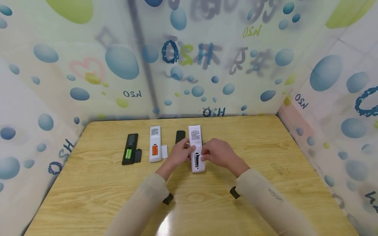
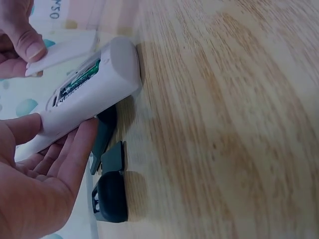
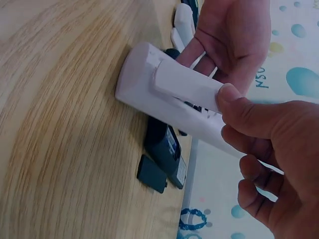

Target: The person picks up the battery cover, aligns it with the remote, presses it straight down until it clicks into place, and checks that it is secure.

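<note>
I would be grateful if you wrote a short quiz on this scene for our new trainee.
1. What does the right hand pinch?
2. True or false: the left hand holds a black remote.
3. In the head view, what colour are the batteries in the leftmost remote? (a) orange (b) green (c) blue

Key:
1. The white battery cover.
2. False; it holds a white remote.
3. (b)

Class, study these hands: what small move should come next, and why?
Probably lay the cover on the table: the right hand pinches it, off the white remote whose battery shows, and the leftmost black remote lies with its own cover beside it.
</note>
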The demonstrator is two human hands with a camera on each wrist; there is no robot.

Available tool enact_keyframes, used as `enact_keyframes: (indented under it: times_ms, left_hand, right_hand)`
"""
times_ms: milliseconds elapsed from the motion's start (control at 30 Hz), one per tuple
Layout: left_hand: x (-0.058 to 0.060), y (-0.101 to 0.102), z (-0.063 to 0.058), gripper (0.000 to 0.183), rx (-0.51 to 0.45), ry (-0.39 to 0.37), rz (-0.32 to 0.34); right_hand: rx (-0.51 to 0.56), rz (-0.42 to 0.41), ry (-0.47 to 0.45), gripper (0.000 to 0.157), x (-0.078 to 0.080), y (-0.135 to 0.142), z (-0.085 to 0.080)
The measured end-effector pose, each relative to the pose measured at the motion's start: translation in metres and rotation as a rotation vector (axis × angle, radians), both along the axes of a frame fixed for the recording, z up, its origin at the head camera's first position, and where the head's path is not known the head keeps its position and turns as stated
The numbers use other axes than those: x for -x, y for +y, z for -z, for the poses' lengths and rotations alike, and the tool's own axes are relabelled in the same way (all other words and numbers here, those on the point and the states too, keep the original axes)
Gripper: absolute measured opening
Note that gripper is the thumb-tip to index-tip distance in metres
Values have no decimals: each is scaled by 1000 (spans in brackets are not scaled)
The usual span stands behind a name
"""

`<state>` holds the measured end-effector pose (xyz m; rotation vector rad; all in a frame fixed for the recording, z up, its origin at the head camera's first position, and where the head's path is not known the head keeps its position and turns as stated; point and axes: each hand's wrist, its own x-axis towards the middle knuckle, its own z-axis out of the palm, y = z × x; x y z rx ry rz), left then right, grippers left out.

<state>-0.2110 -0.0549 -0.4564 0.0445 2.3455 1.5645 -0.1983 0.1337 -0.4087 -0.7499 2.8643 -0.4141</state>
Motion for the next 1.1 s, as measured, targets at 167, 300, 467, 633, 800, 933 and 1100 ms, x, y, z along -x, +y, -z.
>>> enact_keyframes:
  times_ms: [167, 300, 467, 633, 800, 933, 1100]
  left_hand:
    - [-2, 1, -1, 30, -19, 2, 13]
    - [-2, 1, -1, 30, -25, 12, 20]
    - [-3, 1, -1, 30, -26, 17, 20]
    - [-3, 2, -1, 33, -30, 15, 21]
    - [-4, 1, -1, 34, -31, 14, 24]
    - [-3, 0, 0, 32, -28, 19, 29]
    - [-4, -1, -1, 32, -33, 22, 34]
  right_hand:
    - [-12, -23, 40, 11, 0, -7, -1]
    - [-20, -33, 70, 11, 1, -10, -2]
    - [-7, -36, 75, 11, 2, -12, -2]
    - [-38, -57, 117, 12, 4, -14, 0]
    - [-62, -77, 157, 12, 4, -15, 4]
    - [-71, -100, 180, 12, 3, -16, 7]
    - [-82, -101, 197, 11, 2, -17, 11]
